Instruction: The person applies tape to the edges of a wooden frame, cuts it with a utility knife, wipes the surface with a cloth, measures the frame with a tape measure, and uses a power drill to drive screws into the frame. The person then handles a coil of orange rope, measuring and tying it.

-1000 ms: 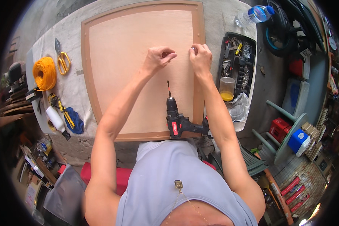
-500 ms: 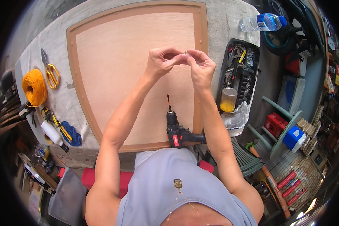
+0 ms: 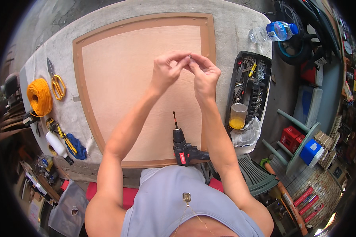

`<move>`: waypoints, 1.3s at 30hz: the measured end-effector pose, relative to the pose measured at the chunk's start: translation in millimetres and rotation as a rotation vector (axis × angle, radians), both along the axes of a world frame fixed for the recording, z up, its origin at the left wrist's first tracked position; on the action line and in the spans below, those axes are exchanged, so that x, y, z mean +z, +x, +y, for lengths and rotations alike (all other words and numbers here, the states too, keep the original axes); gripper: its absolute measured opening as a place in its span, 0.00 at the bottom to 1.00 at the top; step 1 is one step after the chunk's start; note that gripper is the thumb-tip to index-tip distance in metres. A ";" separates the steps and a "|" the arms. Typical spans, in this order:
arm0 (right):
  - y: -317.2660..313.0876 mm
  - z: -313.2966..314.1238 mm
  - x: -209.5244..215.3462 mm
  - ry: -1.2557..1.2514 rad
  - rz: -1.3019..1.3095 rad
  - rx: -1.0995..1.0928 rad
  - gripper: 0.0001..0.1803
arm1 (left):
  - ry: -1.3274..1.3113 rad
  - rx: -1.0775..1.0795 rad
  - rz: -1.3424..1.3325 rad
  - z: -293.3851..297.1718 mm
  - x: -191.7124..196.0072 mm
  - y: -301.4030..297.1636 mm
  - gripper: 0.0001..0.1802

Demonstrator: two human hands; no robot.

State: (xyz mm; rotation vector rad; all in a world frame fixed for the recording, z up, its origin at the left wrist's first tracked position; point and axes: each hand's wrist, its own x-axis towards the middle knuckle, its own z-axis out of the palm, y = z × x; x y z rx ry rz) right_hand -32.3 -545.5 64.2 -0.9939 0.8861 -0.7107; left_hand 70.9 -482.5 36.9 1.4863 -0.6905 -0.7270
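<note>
My left hand and my right hand meet fingertip to fingertip above the upper right part of a large framed panel. Between their pinched fingers is a tiny metal piece, too small to name. The panel is pale wood inside a brown wooden frame and lies flat on the table. A black cordless drill rests at the panel's near edge, its long bit pointing away from me. Neither hand touches the drill.
On the right stand an open black toolbox with screws and tools, a yellow-bottomed clear cup and a water bottle. Left are scissors, orange cord, a tape measure and a blue cloth. A grey cloth covers the table.
The whole scene sits slightly lower in the picture. My hands stay pinched together over the panel, with the fingers slightly shifted around the small metal piece. The drill stays on the panel.
</note>
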 end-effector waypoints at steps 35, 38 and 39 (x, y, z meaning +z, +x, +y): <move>-95.9 -12.3 138.6 0.168 0.236 0.324 0.35 | 0.406 -0.530 -0.707 -81.3 -15.9 199.9 0.08; -57.5 -50.9 131.7 0.086 0.258 0.401 0.32 | 0.329 -0.478 -0.654 -75.8 -27.2 197.7 0.09; -44.4 -60.9 130.6 0.077 0.241 0.405 0.30 | 0.277 -0.436 -0.677 -75.3 -29.4 194.7 0.10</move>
